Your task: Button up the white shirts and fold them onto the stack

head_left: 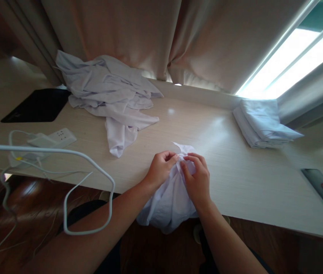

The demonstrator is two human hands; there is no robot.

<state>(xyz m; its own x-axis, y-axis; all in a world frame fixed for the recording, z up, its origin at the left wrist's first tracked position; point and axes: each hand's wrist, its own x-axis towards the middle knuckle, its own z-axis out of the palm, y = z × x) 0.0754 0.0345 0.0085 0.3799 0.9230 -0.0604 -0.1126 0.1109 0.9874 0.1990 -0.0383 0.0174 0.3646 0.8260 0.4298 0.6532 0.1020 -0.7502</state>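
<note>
A: White garment, where's it sitting?
B: Front edge of the surface, bunched, half hanging off toward you.
A: Your hands?
B: Left hand and right hand both pinch its top fold, fingertips nearly touching.
A: Around it?
B: Crumpled white pile far left, folded stack right, phone at right edge.

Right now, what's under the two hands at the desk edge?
A bunched white garment, pinched by left hand and right hand, hanging over the desk edge. Anything beneath it is hidden.
</note>
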